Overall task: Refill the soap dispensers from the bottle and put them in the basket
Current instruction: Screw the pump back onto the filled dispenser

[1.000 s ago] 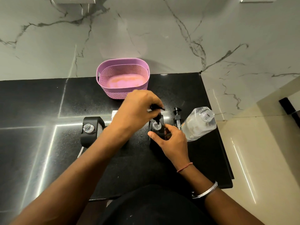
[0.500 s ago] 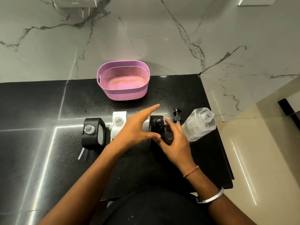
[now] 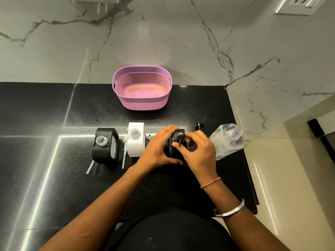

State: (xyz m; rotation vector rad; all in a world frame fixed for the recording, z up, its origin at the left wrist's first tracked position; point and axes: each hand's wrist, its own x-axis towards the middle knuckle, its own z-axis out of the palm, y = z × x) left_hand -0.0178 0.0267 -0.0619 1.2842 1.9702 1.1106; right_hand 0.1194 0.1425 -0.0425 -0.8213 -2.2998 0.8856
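Both hands were wrapped around a black soap dispenser (image 3: 176, 142) on the black countertop (image 3: 54, 109): the left hand (image 3: 159, 149) gripped its body from the side, while the right hand (image 3: 199, 151) curled its fingers at the black pump head (image 3: 180, 136), so most of the dispenser was hidden. Just left stood a white dispenser (image 3: 135, 140) and another black dispenser (image 3: 105, 145), both uncapped, with white pump tubes partly hidden behind them. The clear refill bottle (image 3: 226, 142) stood capless at the right, a loose black pump (image 3: 199, 126) peeked from behind the right hand, and the purple basket (image 3: 142, 104) waited against the wall.
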